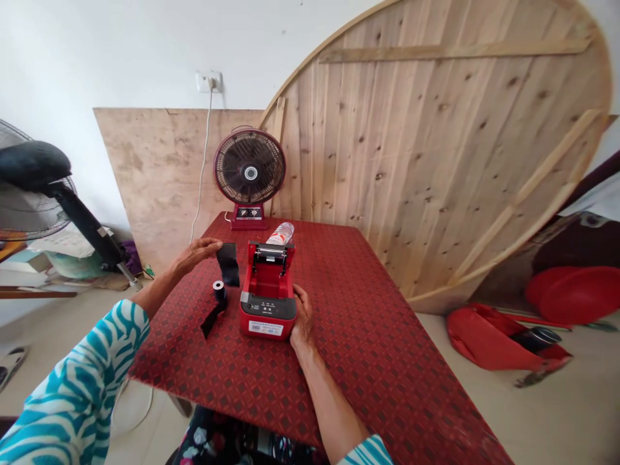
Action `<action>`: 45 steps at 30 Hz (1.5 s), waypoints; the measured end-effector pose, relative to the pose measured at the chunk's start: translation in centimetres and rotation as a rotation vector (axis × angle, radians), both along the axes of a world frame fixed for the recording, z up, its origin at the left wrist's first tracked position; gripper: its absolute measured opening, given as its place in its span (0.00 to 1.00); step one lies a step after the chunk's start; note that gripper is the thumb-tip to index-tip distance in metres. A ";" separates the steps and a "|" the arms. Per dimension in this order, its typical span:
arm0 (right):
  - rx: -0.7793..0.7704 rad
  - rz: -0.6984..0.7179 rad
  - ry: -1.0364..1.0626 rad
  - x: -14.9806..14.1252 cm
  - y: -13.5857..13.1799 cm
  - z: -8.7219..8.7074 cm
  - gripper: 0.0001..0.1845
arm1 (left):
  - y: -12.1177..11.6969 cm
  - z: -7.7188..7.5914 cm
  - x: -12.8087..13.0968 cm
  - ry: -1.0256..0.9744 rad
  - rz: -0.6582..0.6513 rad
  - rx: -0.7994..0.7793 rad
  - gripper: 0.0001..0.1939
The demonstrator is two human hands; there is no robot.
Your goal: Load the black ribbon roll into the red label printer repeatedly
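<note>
A small red and black label printer (268,307) stands on the table with its lid raised and its inner bay exposed. My right hand (303,316) grips its right side, some fingers hidden behind it. Up and to the left of the printer, my left hand (206,248) pinches the top of a short black strip (228,266), which hangs down. Between that strip and the table's near side lies a small roll (219,290) with a white core, its black tail (211,321) unwound toward me. A clear plastic bottle (281,234) lies behind the printer.
A dark red fan (250,174) stands at the back of the patterned red table (358,336). Its wall side is lined by a large round wooden panel (411,129). A standing fan (87,206) is at left; a red bag (484,339) lies on the floor at right.
</note>
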State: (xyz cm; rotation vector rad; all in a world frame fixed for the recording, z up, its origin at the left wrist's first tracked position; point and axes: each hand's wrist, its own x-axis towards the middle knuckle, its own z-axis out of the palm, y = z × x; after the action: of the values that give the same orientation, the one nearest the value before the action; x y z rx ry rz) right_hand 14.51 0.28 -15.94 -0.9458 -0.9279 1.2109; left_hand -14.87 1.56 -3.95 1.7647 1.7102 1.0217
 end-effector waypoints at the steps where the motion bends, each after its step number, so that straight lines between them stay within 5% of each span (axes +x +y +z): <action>1: -0.012 0.003 0.017 -0.1 0.0 0.0 0.23 | -0.9 0.5 0.3 -0.160 -0.047 -0.020 0.28; 3: -0.037 0.017 0.049 -0.2 0.0 0.2 0.23 | -2.8 1.6 1.3 -0.406 -0.119 -0.060 0.28; 9: -0.058 0.013 0.069 -0.3 0.0 0.4 0.23 | -6.4 3.3 4.4 -0.626 -0.178 -0.106 0.26; 15: -0.036 0.019 0.072 -0.4 0.0 0.3 0.23 | -7.7 3.0 6.8 -0.664 -0.213 -0.159 0.26; 20: -0.015 0.000 0.050 -0.3 -0.4 1.3 0.23 | -8.3 4.2 9.1 -0.635 -0.257 -0.250 0.28; 25: 0.309 -0.144 -0.153 1.0 -1.8 4.0 0.19 | -7.7 5.5 10.9 -0.412 -0.209 -0.157 0.25; 29: 0.626 -0.069 -0.316 1.3 -3.3 5.7 0.27 | -7.1 6.0 12.8 -0.327 -0.268 -0.171 0.25; 33: 0.754 0.035 -0.389 1.4 -3.8 6.6 0.28 | -6.7 6.0 14.2 -0.315 -0.313 -0.272 0.25; 40: 0.677 0.119 -0.311 1.6 -3.9 7.0 0.23 | -5.9 5.1 14.0 -0.312 -0.269 -0.335 0.26; 45: 0.466 0.243 0.018 1.2 -3.9 7.0 0.22 | -6.6 4.6 14.4 -0.412 -0.279 -0.308 0.24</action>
State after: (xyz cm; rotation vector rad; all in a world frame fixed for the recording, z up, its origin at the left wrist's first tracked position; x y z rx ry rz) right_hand 15.69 -3.60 -8.92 -0.4592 -1.2689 1.1298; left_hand -0.43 -5.08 0.61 1.4263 1.2495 0.8704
